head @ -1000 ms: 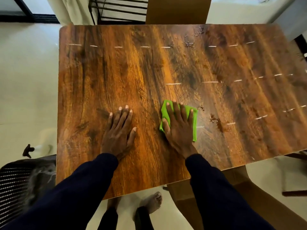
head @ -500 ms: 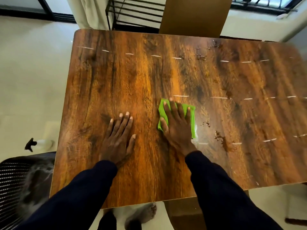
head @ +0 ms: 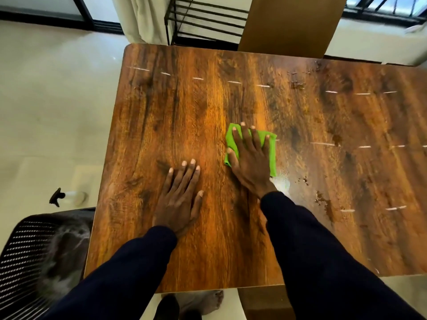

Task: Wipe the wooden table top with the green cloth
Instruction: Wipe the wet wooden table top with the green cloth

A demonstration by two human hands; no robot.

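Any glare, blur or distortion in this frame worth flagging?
Head view: bright glare on the table just right of the right hand and cloth; sleeves and chair motion-blurred; wide-angle lens skews the table's edges.

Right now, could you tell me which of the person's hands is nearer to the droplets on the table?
The right hand, pressing the green cloth just left of the droplets. The left hand lies flat farther left.

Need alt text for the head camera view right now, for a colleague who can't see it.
A person's right hand presses a green cloth flat on a wooden table top, the left hand lying flat beside it. Droplets sit on the wood to the cloth's right.
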